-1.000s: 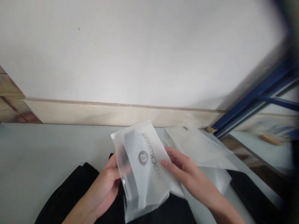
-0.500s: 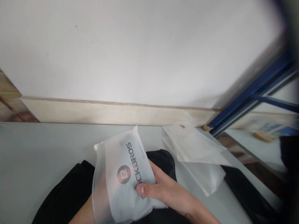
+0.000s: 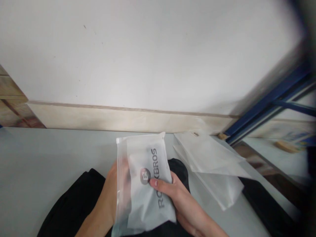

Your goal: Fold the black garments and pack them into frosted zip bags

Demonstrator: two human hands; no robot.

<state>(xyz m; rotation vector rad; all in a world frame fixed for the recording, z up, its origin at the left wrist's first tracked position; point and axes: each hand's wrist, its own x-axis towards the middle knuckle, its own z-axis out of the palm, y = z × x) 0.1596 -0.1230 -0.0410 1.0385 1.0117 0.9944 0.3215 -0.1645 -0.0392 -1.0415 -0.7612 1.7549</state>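
A frosted zip bag (image 3: 138, 204) with ROCKBROS lettering and a round logo is held up in front of me, its slider edge on the left. Something pale fills most of it. My right hand (image 3: 172, 191) grips the bag's right side, thumb pressed on the front beside the logo and fingers behind. Behind the bag's left part is my left hand (image 3: 113, 174), partly seen through the plastic; its fingers are hidden, so their grip does not show. Black cloth (image 3: 74, 197) lies on the table below, on both sides of the bag.
More clear plastic bags (image 3: 209, 158) lie at the right on the grey table (image 3: 29, 158). Beyond them is a long black object (image 3: 266, 204). A white wall (image 3: 148, 59) closes off the back, and a blue metal frame (image 3: 269, 95) slants along the right.
The bag has swung more upright and shifted right. My right thumb has moved up toward the logo. My left hand has come up behind the bag's left edge, with more of it showing.
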